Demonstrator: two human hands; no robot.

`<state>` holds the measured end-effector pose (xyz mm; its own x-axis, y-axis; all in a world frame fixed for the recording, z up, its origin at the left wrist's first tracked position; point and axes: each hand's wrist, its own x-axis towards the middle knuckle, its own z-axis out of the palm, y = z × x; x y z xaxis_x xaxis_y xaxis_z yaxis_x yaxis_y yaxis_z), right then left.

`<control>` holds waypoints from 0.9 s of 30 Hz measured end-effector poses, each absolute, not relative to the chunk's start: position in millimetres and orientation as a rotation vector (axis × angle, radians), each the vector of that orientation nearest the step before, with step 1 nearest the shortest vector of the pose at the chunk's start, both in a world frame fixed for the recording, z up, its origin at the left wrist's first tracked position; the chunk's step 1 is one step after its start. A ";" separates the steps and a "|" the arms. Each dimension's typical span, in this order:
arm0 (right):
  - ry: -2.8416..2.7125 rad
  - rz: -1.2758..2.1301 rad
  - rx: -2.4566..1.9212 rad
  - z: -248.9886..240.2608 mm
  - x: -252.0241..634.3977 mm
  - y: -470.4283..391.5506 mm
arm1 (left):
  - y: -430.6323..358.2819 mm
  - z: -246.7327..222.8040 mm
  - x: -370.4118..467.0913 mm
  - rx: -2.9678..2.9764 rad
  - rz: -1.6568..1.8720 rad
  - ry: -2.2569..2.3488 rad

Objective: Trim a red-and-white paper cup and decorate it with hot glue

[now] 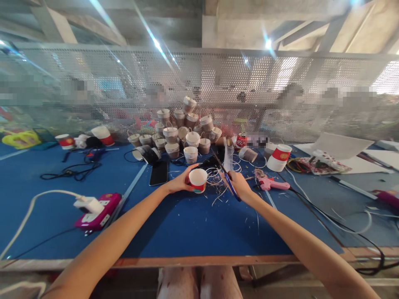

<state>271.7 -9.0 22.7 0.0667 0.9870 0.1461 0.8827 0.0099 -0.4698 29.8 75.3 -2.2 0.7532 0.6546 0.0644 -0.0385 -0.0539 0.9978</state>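
My left hand (pixel 181 181) is wrapped round a red and white paper cup (pixel 198 179), which stands upright with its open top facing me. In my right hand (pixel 239 185) is a pair of scissors (pixel 232 187) with blue handles; the dark blades point up and to the left, apart from the cup. White cord (pixel 237 167) lies in loose loops between and behind my hands, among small cut scraps. Just left of my left hand lies a black phone (pixel 158 173).
Behind my hands is a stack of small handled buckets (pixel 190 154). A pink glue gun (pixel 270 182) and more paper cups (pixel 279 158) lie to the right. Left is a magenta power strip (pixel 106 211) with a white plug. A perforated screen (pixel 124 91) closes off the back.
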 end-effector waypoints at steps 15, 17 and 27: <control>-2.294 -0.261 -2.105 60.2 279.3 -23.8 | 70.3 -11.6 48.1 1.562 0.849 0.710; -2.327 -0.289 -2.098 58.7 281.2 -23.0 | 65.1 -12.0 54.4 1.573 0.868 0.708; -2.395 -0.228 -2.075 57.9 282.3 -13.6 | 60.2 -15.0 58.6 1.650 0.945 0.774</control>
<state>282.3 -13.6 57.9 -0.1462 0.9870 0.0668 0.9819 0.1366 0.1314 58.6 60.2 -15.0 0.4818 0.8514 0.2073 0.0362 -0.2557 0.9661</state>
